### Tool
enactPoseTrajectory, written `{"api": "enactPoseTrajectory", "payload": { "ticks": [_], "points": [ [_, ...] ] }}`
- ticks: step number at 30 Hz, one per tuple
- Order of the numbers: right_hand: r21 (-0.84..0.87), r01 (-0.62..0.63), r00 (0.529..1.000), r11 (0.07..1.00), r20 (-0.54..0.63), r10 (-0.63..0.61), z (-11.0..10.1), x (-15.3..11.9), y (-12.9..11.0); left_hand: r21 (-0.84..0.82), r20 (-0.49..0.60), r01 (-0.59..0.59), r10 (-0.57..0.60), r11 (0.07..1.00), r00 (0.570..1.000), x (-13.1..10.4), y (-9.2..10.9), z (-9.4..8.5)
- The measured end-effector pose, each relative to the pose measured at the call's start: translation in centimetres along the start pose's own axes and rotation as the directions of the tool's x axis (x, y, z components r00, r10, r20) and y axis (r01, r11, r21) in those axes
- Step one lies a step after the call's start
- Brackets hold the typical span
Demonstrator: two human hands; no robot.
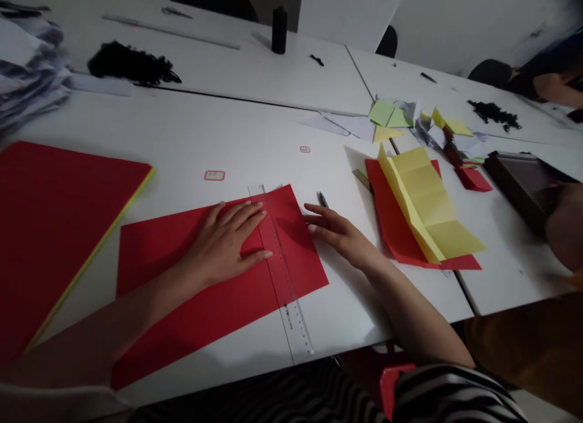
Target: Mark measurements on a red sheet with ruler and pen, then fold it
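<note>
A red sheet of paper [182,307] lies on the white table in front of me, with a clear ruler [291,314] laid across its right part. My left hand [228,244] rests flat on the sheet with fingers spread, its fingertips and thumb reaching the ruler's left side. Just past the sheet's right edge is my right hand [337,232], fingers extended and apart, holding nothing I can see. Beyond its fingers lies a dark pen [322,199] on the table.
A stack of red paper [54,223] with a yellow edge is at left. Folded yellow paper [423,198] lies on red sheets at right, beside paper scraps [387,115]. A black bottle [279,30] and black yarn-like heap [132,62] stand farther back. Another person's hand [567,223] is at a dark box [519,186].
</note>
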State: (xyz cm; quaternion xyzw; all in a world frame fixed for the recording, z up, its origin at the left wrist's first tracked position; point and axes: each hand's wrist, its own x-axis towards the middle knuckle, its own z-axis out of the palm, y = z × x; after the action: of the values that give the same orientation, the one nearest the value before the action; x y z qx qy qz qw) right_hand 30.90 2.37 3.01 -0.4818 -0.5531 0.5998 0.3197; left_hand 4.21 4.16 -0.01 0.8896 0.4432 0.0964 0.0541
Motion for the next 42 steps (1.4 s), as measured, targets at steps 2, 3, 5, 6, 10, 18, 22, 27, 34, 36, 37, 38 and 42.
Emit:
{"api": "enactPoseTrajectory", "payload": {
  "ticks": [2,3,5,6,10,18,22,27,34,36,37,38,42],
  "points": [
    [0.026,0.001,1.0,1.0,0.013,-0.001,-0.11,0.04,0.04,-0.011,-0.003,-0.002,0.002,1.0,1.0,0.13,0.0,0.06],
    [0.034,0.0,1.0,0.999,0.016,-0.001,-0.15,0.05,0.04,-0.016,-0.004,-0.003,0.002,1.0,1.0,0.18,0.0,0.08],
    [0.035,-0.004,1.0,0.999,0.011,0.004,-0.2,0.04,0.0,-0.016,-0.008,-0.007,0.007,1.0,1.0,0.27,0.0,0.08],
    [0.034,-0.006,1.0,0.999,0.006,0.006,-0.21,0.02,-0.03,-0.013,-0.013,-0.012,0.012,1.0,1.0,0.29,0.02,0.07],
    [0.056,-0.012,1.0,0.998,0.01,0.012,-0.22,-0.04,-0.05,0.005,-0.023,-0.026,0.026,1.0,0.999,0.3,0.11,-0.05],
    [0.085,-0.033,0.999,0.996,0.012,0.032,-0.14,-0.08,-0.26,0.004,-0.027,-0.022,0.022,1.0,0.999,0.23,0.18,-0.17],
    [0.077,-0.029,1.0,0.997,0.011,0.028,-0.19,-0.01,-0.17,0.01,-0.015,-0.018,0.018,1.0,1.0,0.26,0.15,-0.16],
    [0.096,-0.018,0.999,0.995,0.037,0.015,-0.22,0.05,0.07,0.029,-0.005,-0.013,0.013,1.0,1.0,0.13,0.11,-0.11],
    [0.134,-0.02,0.998,0.991,0.063,0.011,0.03,-0.04,0.07,0.032,0.012,0.003,-0.003,0.999,1.0,-0.25,0.03,-0.17],
    [0.148,-0.018,0.997,0.989,0.081,0.006,0.08,-0.01,0.13,0.042,0.02,0.009,-0.01,0.999,1.0,-0.27,0.07,-0.2],
    [0.145,-0.019,0.997,0.989,0.082,0.007,0.11,0.0,0.14,0.048,0.024,0.011,-0.012,0.999,1.0,-0.27,0.09,-0.22],
    [0.141,-0.021,0.997,0.99,0.079,0.01,0.14,0.0,0.13,0.053,0.026,0.011,-0.013,0.999,1.0,-0.27,0.1,-0.24],
    [0.136,-0.044,0.998,0.99,0.049,0.038,0.36,-0.04,-0.15,0.066,0.041,0.015,-0.017,0.998,0.999,-0.26,0.12,-0.31]
  ]
}}
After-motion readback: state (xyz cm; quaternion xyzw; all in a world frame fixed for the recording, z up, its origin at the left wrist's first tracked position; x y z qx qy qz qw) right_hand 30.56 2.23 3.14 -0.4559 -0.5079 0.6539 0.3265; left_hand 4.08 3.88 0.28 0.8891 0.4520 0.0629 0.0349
